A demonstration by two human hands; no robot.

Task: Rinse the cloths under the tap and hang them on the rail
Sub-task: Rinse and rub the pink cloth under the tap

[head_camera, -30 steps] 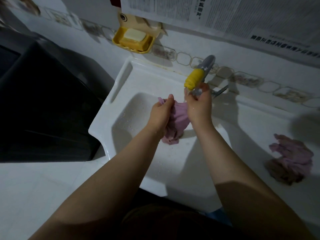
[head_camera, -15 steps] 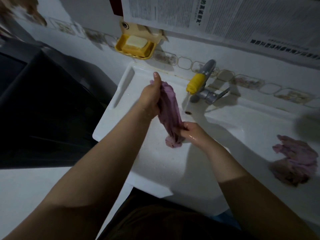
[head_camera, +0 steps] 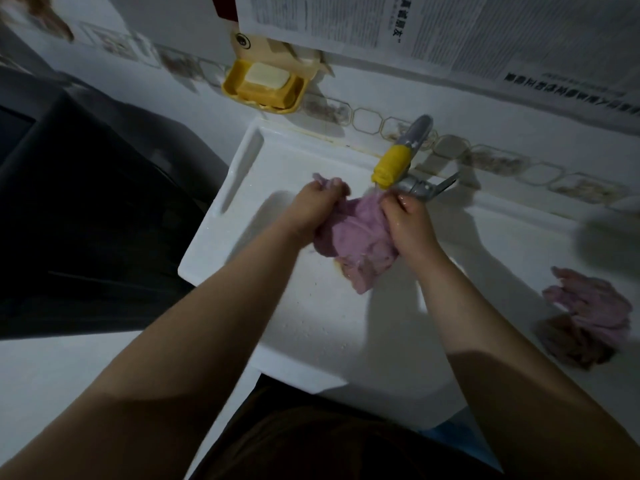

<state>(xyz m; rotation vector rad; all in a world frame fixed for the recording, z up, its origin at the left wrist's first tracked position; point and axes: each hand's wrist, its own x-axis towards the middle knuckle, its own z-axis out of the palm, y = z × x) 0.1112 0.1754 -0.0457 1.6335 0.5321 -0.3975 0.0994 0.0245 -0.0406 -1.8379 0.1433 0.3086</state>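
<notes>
Left hand [head_camera: 320, 206] fingers are curled tight, gripping the upper-left end of the purple cloth [head_camera: 356, 239] w/ a corner poking out above the knuckles; right hand [head_camera: 408, 221] fingers are likewise curled, pinching the cloth's right side just under the yellow tap nozzle [head_camera: 391, 166], centre-right of frame. The cloth hangs bunched btwn both hands over the white sink basin [head_camera: 242, 188], its lower tail drooping toward the basin floor. Water looks to be running onto the fabric near the right fingers, tho the stream is faint. Step in hand: rinsing this cloth. To do it well, prob. keep the thick bunched middle under the stream, not just the edge, open the folds & work both ends against each other, then squeeze low in the basin to limit splash. A second purple cloth [head_camera: 588, 315] lies crumpled on the counter [head_camera: 502, 265] at right, well apart. No rail in view.
</notes>
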